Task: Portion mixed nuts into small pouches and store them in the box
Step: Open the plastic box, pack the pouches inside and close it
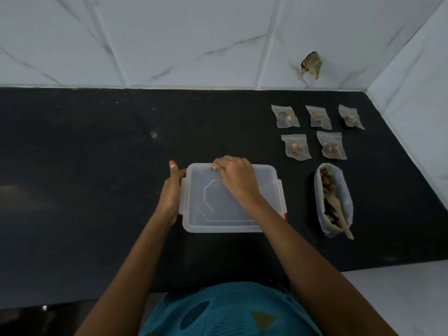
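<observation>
A translucent, rectangular plastic box [219,225] sits on the black stone countertop [84,166], straight in front of the person. Its clear lid [230,206] with an embossed outline is on top, and a red clip shows at the box's near right corner.

The left hand [171,190] grips the box's left side by the side latch, with the fingers wrapped against the wall and the thumb pointing up and away. The right hand [234,175] reaches across the lid, and its fingers curl over the far edge and hold it there (the fingertips themselves are mostly hidden behind the rim).

To the right of the box, well apart from it, 5 small clear zip pouches [295,147] of mixed nuts lie flat in 2 rows: 3 at the back and 2 in front. They do not touch each other.

Just nearer than the pouches lies a large open clear plastic bag of mixed nuts [326,180]. A pale wooden spoon [339,214] rests inside it, with its handle poking out of the near end.

Behind the counter rises a white marble-tiled wall [169,40]. A teal patterned garment [230,309] fills the bottom edge of the view.
</observation>
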{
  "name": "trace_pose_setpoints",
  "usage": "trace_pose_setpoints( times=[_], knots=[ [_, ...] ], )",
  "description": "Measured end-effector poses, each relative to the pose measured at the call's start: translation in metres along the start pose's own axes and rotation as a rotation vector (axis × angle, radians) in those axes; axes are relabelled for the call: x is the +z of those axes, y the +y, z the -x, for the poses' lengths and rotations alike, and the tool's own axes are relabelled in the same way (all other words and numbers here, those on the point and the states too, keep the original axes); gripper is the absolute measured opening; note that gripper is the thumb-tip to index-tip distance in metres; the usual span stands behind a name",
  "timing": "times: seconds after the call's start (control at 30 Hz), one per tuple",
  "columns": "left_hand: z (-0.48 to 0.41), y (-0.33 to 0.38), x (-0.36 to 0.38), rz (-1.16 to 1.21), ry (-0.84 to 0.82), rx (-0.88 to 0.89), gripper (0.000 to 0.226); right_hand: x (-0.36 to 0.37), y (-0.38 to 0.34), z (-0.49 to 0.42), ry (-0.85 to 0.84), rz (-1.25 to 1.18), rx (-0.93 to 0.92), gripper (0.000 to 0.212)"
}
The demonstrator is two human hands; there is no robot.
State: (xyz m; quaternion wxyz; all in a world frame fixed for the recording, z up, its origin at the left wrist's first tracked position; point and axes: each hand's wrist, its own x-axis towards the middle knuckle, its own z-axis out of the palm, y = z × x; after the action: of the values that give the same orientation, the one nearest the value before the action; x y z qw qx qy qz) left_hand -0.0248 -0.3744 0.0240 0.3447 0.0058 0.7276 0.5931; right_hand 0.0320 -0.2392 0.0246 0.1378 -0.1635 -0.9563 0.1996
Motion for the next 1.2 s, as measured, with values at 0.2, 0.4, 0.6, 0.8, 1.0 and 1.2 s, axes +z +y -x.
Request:
trace_pose_setpoints(
  times=[0.2,0.4,0.6,0.8,1.0,1.2],
  knots=[
    [-0.001,0.001,-0.001,0.015,-0.04,0.017,0.064,0.0,-0.001,0.003,0.108,-0.076,-0.023,0.022],
    [-0.001,0.003,0.0,0.093,-0.059,-0.038,0.068,-0.012,0.0,-0.003,0.114,-0.207,0.009,0.021],
    [0.004,0.006,-0.001,-0.007,-0.07,0.022,0.057,-0.024,-0.001,-0.003,-0.189,-0.203,0.072,0.033],
    [0.028,-0.002,-0.005,-0.305,0.11,0.212,0.045,-0.06,0.026,0.026,0.01,-0.245,0.314,0.031],
    [0.049,-0.003,-0.006,-0.54,0.205,0.341,0.041,-0.071,0.053,0.08,0.008,-0.267,0.632,0.038],
    [0.054,0.011,-0.004,-0.692,0.264,0.45,0.025,-0.079,0.047,0.081,0.062,-0.329,0.66,0.032]
  ],
)
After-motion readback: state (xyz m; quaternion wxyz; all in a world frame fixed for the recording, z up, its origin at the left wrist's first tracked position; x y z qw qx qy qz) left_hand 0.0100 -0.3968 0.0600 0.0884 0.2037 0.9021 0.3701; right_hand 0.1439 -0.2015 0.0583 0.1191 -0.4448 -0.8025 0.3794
